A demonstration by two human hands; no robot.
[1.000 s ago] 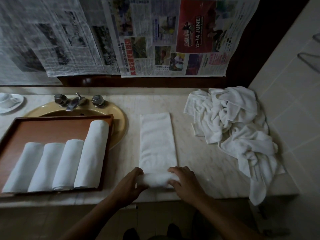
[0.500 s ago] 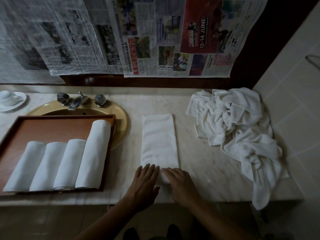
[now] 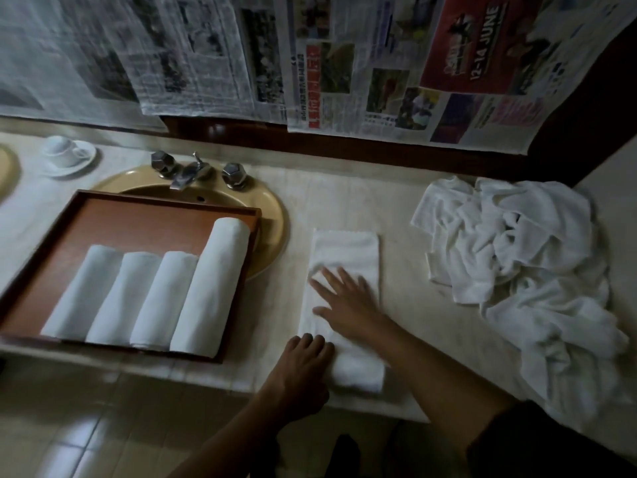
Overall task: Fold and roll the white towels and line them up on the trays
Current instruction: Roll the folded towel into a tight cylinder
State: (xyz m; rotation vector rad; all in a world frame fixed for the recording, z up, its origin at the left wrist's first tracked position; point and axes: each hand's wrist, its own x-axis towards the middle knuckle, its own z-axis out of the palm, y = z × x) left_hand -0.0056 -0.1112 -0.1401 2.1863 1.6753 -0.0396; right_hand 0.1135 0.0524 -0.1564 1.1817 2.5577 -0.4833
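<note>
A person works a folded white towel [image 3: 348, 250] on a marble counter [image 3: 406, 215], just right of a wooden tray [image 3: 113, 219] that carries four rolled towels [image 3: 155, 298] side by side, the rightmost the longest. The right hand [image 3: 344, 305] lies flat on the middle of the strip, fingers straight and spread wide. The left hand [image 3: 303, 363] sits at the towel's near end, where the cloth is wound into a thick roll, its fingers bent against the roll's left side; whether they grip it cannot be told. Farther right of the tray, well apart from it, lies a heap of loose towels [image 3: 517, 263]. The tray's far edge overlaps a yellow sink [image 3: 272, 215] with a chrome tap [image 3: 188, 174]; newspaper [image 3: 206, 63] hangs on the wall beyond
</note>
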